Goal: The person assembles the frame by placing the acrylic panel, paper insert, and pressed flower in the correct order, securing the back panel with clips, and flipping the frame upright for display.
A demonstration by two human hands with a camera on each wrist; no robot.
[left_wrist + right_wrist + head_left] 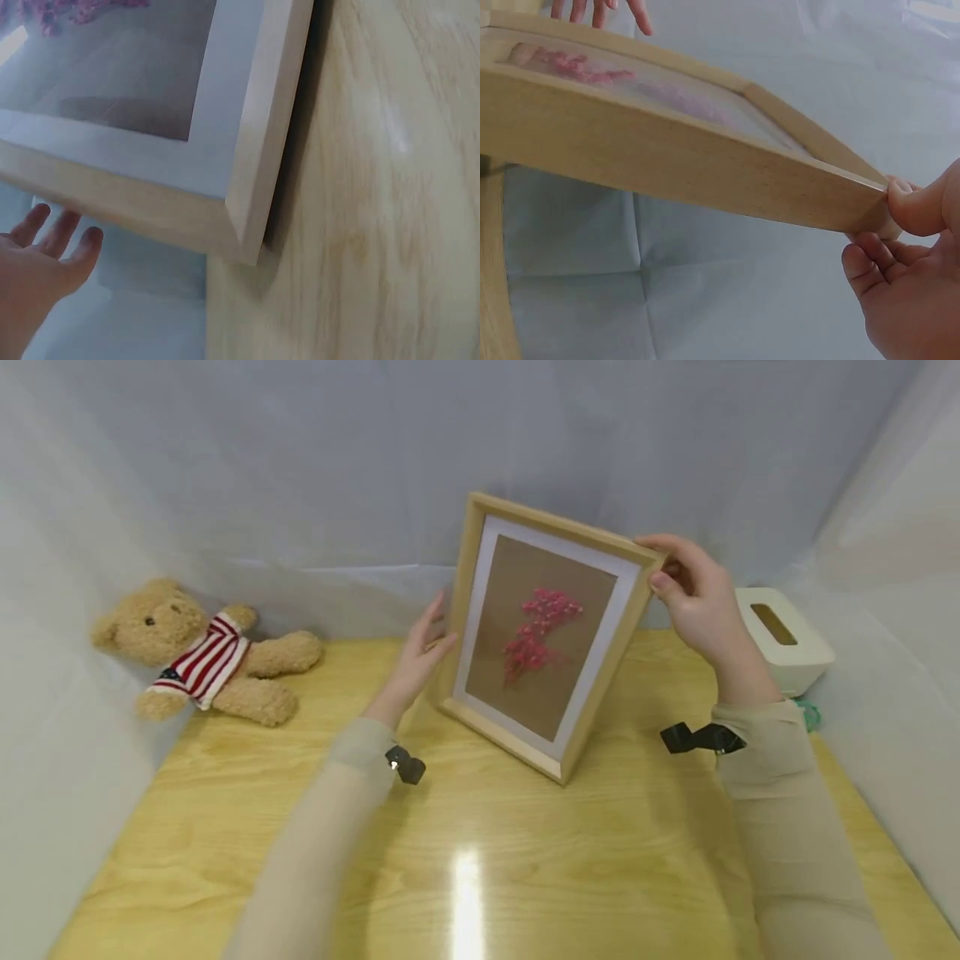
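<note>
A light wooden picture frame with a white mat and pink dried flowers stands tilted on the table, its lower edge close over the wood. My right hand grips its upper right corner, thumb on the front and fingers curled behind, as the right wrist view also shows. Beside the left side of the frame is my left hand, its fingers extended and right at the edge. In the left wrist view the fingertips of the left hand are next to the frame's side.
On the left a teddy bear in a striped shirt lies at the table's back edge. A white box with a slot stands at the back right, a small green thing beside it. A grey cloth hangs behind the wooden table.
</note>
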